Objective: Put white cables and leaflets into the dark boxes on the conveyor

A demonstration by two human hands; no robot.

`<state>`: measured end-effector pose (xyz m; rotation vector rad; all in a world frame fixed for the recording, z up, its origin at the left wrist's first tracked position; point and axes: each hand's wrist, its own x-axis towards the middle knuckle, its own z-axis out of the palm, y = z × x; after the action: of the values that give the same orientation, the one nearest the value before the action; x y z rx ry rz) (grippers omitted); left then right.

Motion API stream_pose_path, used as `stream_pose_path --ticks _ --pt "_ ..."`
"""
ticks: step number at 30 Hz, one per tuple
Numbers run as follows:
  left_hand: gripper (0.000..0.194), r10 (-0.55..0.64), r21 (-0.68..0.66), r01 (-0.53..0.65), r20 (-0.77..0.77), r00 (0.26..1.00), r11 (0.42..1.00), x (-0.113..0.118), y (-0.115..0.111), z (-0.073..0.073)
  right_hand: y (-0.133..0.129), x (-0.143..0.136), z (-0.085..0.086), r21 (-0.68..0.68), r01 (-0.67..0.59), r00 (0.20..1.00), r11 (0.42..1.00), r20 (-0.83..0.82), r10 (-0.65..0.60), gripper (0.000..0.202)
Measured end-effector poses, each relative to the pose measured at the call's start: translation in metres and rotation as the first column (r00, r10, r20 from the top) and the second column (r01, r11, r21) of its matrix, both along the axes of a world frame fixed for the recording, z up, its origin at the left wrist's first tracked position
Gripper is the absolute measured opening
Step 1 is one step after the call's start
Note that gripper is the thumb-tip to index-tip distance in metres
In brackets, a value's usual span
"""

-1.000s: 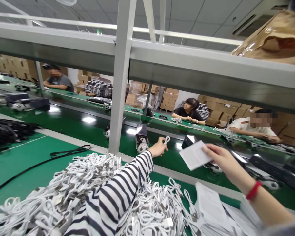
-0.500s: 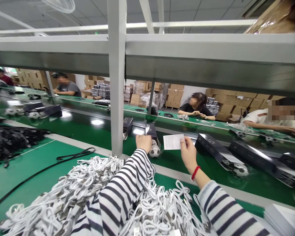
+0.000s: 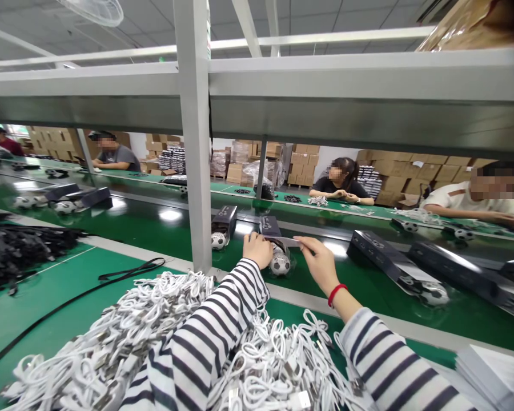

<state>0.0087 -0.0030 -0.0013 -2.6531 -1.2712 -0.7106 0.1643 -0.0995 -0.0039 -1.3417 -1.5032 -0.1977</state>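
Note:
My left hand (image 3: pixel 257 250) is closed at the left side of a dark box (image 3: pixel 269 226) on the green conveyor; what its fingers grip is hidden. A ball with a black and white football pattern (image 3: pixel 280 264) in clear wrap sticks out of the box's near end. My right hand (image 3: pixel 319 261) pinches a white paper slip (image 3: pixel 289 242), seen nearly edge-on, which lies over the box's open end and reaches toward my left hand. Below my forearms lie heaps of bundled white cables (image 3: pixel 278 365).
A grey post (image 3: pixel 196 148) stands left of my left hand, under a grey beam (image 3: pixel 346 80). More dark boxes (image 3: pixel 379 260) lie at right and left. Black straps (image 3: pixel 21 245) are piled at left, stacked white papers (image 3: pixel 492 377) at lower right. Several people sit across the conveyor.
My right hand has moved left and tilted the paper slip from facing me to nearly edge-on over the box. The box and ball have shifted slightly right, and my left hand has followed.

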Motion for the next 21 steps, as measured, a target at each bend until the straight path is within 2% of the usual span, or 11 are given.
stream_pose_path --ticks 5,6,8,10,11,13,14,15,17,19,21 --pt "0.029 0.047 -0.026 -0.042 0.251 0.967 0.999 -0.005 0.002 0.012 0.006 0.0 -0.007 -0.289 -0.062 0.968 0.955 0.215 0.128 0.031" --pt "0.029 0.017 -0.042 -0.004 0.312 0.95 0.999 -0.006 0.001 0.017 0.007 0.0 -0.008 -0.326 -0.055 0.963 0.944 0.233 0.137 0.032" --pt "0.03 -0.129 -0.111 0.182 0.371 0.919 0.977 -0.003 -0.006 0.026 0.009 0.001 -0.01 -0.37 -0.001 0.959 0.929 0.262 0.105 0.032" --pt "0.027 -0.337 -0.28 0.429 0.322 0.885 0.859 0.004 -0.018 0.031 0.01 0.002 -0.01 -0.394 0.062 0.957 0.917 0.283 0.057 0.03" --pt "0.026 -0.442 -0.405 0.517 0.27 0.856 0.754 0.009 -0.026 0.03 0.011 0.003 -0.01 -0.412 0.078 0.957 0.908 0.288 0.048 0.03" --pt "0.022 -0.619 -0.644 0.556 0.158 0.769 0.526 0.021 -0.043 0.025 0.013 0.007 -0.011 -0.457 0.091 0.96 0.885 0.275 0.044 0.031" --pt "0.02 -0.702 -0.692 0.564 0.116 0.703 0.45 0.026 -0.05 0.02 0.014 0.009 -0.012 -0.48 0.089 0.964 0.873 0.262 0.046 0.032" --pt "0.018 -0.76 -0.704 0.572 0.07 0.646 0.421 0.031 -0.055 0.015 0.015 0.01 -0.014 -0.504 0.082 0.968 0.86 0.246 0.052 0.033" --pt "0.024 -0.823 -0.702 0.581 -0.014 0.568 0.413 0.037 -0.06 0.005 0.018 0.014 -0.02 -0.541 0.06 0.977 0.839 0.205 0.062 0.036" --pt "0.031 -0.841 -0.725 0.562 -0.043 0.539 0.398 0.039 -0.059 -0.002 0.02 0.017 -0.023 -0.539 0.027 0.987 0.842 0.15 0.064 0.04" --pt "0.031 -0.84 -0.784 0.522 0.002 0.543 0.336 0.038 -0.055 -0.003 0.019 0.02 -0.019 -0.478 0.031 0.997 0.878 0.082 0.01 0.045"
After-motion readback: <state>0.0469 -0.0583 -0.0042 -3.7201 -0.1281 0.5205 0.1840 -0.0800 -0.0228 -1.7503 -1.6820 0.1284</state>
